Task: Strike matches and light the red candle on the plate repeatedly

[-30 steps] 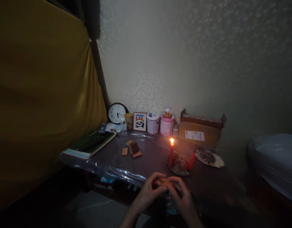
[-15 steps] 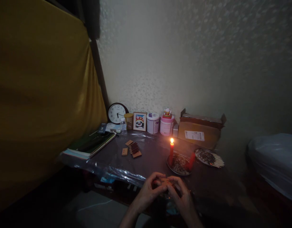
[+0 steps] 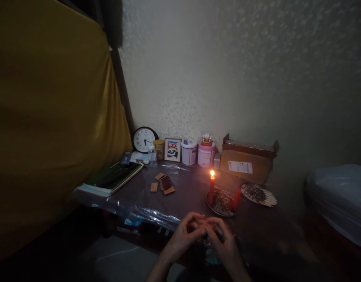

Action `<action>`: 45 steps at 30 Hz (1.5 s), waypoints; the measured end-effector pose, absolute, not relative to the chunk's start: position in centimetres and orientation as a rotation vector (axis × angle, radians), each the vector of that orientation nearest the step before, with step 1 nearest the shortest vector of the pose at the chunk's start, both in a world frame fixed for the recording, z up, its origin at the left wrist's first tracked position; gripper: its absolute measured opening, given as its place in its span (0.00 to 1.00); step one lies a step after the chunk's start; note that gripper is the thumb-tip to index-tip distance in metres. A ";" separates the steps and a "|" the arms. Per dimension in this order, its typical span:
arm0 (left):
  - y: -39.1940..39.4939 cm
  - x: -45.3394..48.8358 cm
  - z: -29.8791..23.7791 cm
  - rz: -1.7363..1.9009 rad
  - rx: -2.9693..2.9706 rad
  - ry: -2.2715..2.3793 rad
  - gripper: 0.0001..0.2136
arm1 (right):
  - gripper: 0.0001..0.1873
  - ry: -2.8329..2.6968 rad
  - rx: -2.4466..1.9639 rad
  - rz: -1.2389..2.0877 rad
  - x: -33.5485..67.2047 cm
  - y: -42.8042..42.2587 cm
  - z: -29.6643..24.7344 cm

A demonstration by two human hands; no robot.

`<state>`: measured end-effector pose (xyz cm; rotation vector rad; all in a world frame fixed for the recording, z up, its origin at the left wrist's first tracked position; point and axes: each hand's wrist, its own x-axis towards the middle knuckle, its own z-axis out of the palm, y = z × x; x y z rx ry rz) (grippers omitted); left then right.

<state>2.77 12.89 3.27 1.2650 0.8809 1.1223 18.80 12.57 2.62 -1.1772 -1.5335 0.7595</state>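
Between the fingertips of both hands is a small brown matchbox (image 3: 204, 225), partly hidden by the fingers. My left hand (image 3: 185, 234) is closed on its left side, and my right hand (image 3: 224, 237) pinches it from the right. Just beyond them, a lit red candle (image 3: 212, 191) stands upright at the left rim of a round metal plate (image 3: 222, 214). A shorter, unlit red candle (image 3: 237, 199) is at the plate's right side. Several more matchboxes (image 3: 165, 183) lie in a loose group farther left on the table.
A second plate (image 3: 253, 196) to the right holds many matchsticks, dark at one end. Along the wall stand a clock (image 3: 145, 140), a framed panda picture (image 3: 172, 150), tubs (image 3: 189, 152) and a cardboard box (image 3: 246, 162). Books (image 3: 112, 178) lie at the left of the plastic-covered table (image 3: 186, 203).
Both hands stay in nearly the same place with the matchbox between them; the fingers have shifted only slightly. The candle still burns.
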 end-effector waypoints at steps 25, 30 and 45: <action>13.0 2.8 3.2 1.119 1.256 0.871 0.18 | 0.16 -1.535 -1.150 0.886 18.6 12.5 2.7; 12.9 2.8 3.2 1.119 1.275 0.875 0.19 | 0.16 -1.535 -1.164 0.858 18.7 12.9 2.1; 12.9 2.8 3.4 1.121 1.281 0.894 0.18 | 0.13 -1.535 -1.101 0.886 18.7 12.8 2.3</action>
